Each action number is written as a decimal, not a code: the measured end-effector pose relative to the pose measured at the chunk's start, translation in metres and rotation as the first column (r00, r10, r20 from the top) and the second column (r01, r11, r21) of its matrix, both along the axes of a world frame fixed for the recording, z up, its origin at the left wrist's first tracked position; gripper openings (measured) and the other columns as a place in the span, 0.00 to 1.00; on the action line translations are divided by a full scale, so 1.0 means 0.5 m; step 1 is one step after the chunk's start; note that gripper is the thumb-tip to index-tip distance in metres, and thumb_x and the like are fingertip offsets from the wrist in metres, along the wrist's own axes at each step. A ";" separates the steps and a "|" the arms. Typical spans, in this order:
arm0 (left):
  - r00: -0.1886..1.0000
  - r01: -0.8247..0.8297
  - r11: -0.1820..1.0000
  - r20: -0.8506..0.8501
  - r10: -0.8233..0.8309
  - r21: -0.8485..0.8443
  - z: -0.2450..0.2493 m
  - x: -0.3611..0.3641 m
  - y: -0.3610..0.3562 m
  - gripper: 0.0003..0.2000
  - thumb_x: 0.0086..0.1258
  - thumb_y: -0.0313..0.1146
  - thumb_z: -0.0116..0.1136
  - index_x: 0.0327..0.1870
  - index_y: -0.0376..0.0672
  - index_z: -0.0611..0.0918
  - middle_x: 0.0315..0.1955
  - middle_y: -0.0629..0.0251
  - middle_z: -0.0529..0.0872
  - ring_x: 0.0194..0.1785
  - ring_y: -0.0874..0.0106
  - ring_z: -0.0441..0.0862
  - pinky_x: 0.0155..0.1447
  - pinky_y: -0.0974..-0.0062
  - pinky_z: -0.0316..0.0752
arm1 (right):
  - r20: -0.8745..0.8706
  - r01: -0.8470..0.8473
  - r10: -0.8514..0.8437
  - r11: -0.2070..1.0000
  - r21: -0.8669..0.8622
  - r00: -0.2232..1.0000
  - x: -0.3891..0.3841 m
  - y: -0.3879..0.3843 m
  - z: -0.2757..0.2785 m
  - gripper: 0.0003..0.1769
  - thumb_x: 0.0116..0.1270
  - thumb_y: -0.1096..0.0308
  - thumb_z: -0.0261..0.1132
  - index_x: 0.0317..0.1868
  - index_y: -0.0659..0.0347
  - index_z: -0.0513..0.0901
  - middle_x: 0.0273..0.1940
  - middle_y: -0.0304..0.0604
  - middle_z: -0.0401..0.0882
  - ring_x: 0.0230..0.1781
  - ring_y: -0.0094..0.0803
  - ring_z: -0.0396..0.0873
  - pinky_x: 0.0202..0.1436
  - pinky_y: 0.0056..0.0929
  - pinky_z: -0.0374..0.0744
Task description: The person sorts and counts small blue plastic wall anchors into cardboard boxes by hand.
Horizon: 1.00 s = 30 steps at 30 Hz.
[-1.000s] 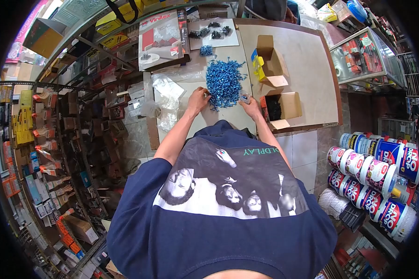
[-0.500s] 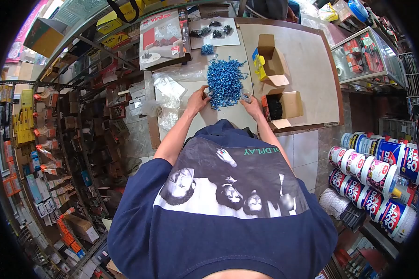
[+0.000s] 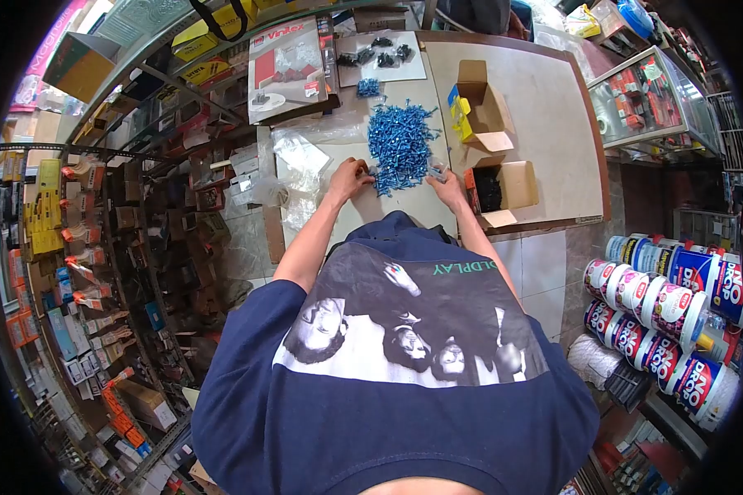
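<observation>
A large pile of small blue pieces (image 3: 400, 144) lies on the light table, with a small blue heap (image 3: 368, 87) just above it. At the pile's lower left edge is my left hand (image 3: 352, 178), its fingers curled together; what they hold, if anything, is too small to name. My right hand (image 3: 446, 186) rests at the lower right edge of the pile, thumb and fingers close around a small, pale thing, perhaps a clear bag, that I cannot make out.
Right of the pile stand an open yellow box (image 3: 490, 124) and an open box of black pieces (image 3: 518, 186). Clear plastic bags (image 3: 301, 157) and a Vinilex carton (image 3: 287, 70) lie left. Black clusters sit on a white board (image 3: 411, 69). Paint buckets (image 3: 673, 309) stand at right.
My left hand has shifted slightly left, away from the pile, and its fingers have curled in more. The right hand stays in nearly the same place.
</observation>
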<state>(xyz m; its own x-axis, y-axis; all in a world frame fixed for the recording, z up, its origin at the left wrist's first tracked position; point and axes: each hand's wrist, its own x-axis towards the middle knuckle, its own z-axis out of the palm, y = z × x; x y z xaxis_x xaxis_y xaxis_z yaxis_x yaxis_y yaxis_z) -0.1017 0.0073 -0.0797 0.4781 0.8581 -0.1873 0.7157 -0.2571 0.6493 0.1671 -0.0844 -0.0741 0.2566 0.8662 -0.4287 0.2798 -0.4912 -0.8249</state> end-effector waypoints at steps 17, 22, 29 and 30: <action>0.995 -0.080 0.997 0.060 0.080 -0.005 0.001 0.000 0.000 0.12 0.58 0.37 0.65 0.41 0.47 0.83 0.42 0.57 0.78 0.43 0.60 0.79 0.47 0.66 0.75 | -0.002 0.028 -0.028 1.000 0.008 1.000 0.003 0.002 -0.020 0.23 0.58 0.62 0.67 0.53 0.60 0.78 0.46 0.48 0.82 0.48 0.36 0.79 0.53 0.33 0.74; 0.995 -0.102 0.986 -0.008 0.103 0.134 0.008 -0.022 -0.013 0.08 0.60 0.35 0.63 0.38 0.43 0.83 0.42 0.55 0.78 0.45 0.58 0.78 0.48 0.65 0.75 | -0.007 0.027 -0.027 1.000 -0.003 1.000 0.001 0.002 -0.015 0.22 0.58 0.64 0.67 0.53 0.60 0.78 0.46 0.47 0.82 0.48 0.36 0.79 0.54 0.33 0.74; 0.980 -0.200 0.972 0.043 0.196 0.123 0.025 -0.004 -0.007 0.07 0.60 0.35 0.62 0.35 0.42 0.83 0.42 0.55 0.78 0.50 0.57 0.75 0.51 0.63 0.73 | -0.028 -0.026 0.026 0.999 0.027 0.999 0.009 0.004 -0.028 0.25 0.58 0.61 0.68 0.56 0.60 0.77 0.47 0.43 0.81 0.47 0.30 0.77 0.53 0.29 0.73; 0.980 -0.198 0.972 0.043 0.194 0.124 0.033 0.012 -0.001 0.07 0.60 0.35 0.62 0.35 0.42 0.83 0.42 0.55 0.78 0.50 0.57 0.75 0.51 0.63 0.73 | -0.013 -0.009 0.009 1.000 0.018 1.000 0.008 0.004 -0.028 0.24 0.58 0.62 0.68 0.55 0.60 0.77 0.46 0.45 0.81 0.48 0.33 0.77 0.53 0.31 0.74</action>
<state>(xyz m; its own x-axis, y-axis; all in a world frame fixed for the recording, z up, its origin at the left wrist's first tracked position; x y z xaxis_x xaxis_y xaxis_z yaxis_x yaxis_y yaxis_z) -0.0958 0.0068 -0.0630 0.3023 0.9514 -0.0589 0.7406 -0.1956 0.6428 0.1709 -0.0824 -0.0879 0.2431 0.8761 -0.4163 0.2738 -0.4737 -0.8371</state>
